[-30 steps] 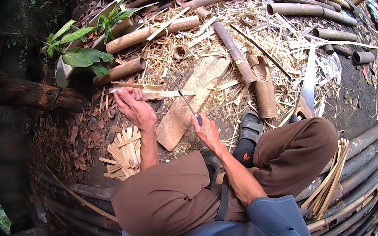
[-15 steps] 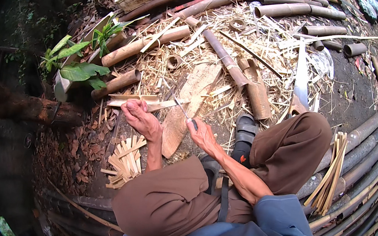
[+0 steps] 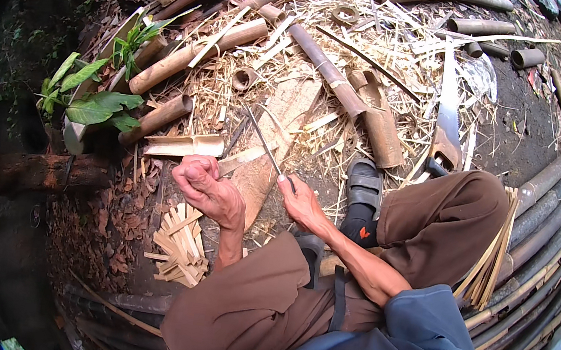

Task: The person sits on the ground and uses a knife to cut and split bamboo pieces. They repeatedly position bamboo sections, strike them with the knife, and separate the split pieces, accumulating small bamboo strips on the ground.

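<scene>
My left hand (image 3: 210, 190) is closed on a flat bamboo strip (image 3: 241, 161), whose far end reaches over a wooden board (image 3: 296, 106). In my right hand (image 3: 303, 205) is the dark handle of a knife (image 3: 263, 142). Its long, thin blade slants up and to the left across the strip and the board; whether it touches the strip I cannot tell. Just beyond my left hand lies a split bamboo half (image 3: 188, 147). Nearer to me, left of my forearm, cut bamboo slats (image 3: 182, 246) are heaped on the ground.
A handsaw (image 3: 448, 119) lies ahead to the right, beside bamboo tubes (image 3: 379, 135) and scattered shavings (image 3: 409, 57). Long bamboo poles (image 3: 551, 218) line the right side, with a bundle of strips (image 3: 492, 263) against them. A leafy plant (image 3: 94, 108) and a log (image 3: 47, 169) are at left.
The knife blade has swung to point more steeply away from me and shows at greater length. My left hand with the strip has shifted slightly left and nearer. The whole view has shifted a little.
</scene>
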A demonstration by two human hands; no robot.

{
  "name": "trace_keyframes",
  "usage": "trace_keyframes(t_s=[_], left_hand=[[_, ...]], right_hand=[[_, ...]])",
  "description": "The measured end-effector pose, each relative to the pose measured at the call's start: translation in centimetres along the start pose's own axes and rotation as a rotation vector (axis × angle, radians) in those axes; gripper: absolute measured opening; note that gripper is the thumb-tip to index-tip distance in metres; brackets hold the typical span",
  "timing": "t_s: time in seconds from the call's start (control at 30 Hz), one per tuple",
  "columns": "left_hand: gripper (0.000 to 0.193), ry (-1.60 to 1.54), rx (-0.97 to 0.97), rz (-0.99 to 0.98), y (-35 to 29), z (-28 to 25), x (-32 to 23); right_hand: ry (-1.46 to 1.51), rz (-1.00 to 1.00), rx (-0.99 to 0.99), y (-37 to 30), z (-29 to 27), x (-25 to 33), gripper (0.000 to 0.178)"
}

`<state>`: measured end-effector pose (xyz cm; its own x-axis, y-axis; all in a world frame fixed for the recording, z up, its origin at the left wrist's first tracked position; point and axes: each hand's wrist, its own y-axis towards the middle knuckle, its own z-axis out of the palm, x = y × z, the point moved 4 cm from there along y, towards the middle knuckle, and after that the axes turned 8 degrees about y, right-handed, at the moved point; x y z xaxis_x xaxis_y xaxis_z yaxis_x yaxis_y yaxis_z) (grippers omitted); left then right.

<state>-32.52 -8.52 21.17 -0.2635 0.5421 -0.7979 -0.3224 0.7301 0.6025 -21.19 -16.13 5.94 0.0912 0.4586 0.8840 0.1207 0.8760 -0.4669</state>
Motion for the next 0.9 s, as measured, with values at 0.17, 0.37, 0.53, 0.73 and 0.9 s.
trace_keyframes(t_s=[0.17, 0.37, 0.53, 0.73, 0.9], left_hand=[[0.034, 0.041, -0.049, -0.049, 0.1, 0.9, -1.0], [0.035, -0.095, -0.019, -0.053, 0.7, 0.0, 0.5], [0.036, -0.045, -0.078, -0.091, 1.5, -1.9, 0.9], [0.036, -0.093, -0.049, -0.041, 1.1, -2.1, 0.9], [0.037, -0.078, -0.106, -0.072, 2.4, -1.6, 1.5]], right_hand=[[-0.068, -0.349, 0.097, -2.5, 0.8, 5.9, 0.038], [-0.144, -0.064, -0.084, 3.5, -2.1, -5.5, 0.043], [-0.189, -0.120, -0.008, 2.2, -0.6, -2.8, 0.040], [-0.260, -0.156, 0.037, 1.5, -0.7, -1.5, 0.039], [-0.265, -0.078, -0.097, 4.3, -3.0, -7.2, 0.039]])
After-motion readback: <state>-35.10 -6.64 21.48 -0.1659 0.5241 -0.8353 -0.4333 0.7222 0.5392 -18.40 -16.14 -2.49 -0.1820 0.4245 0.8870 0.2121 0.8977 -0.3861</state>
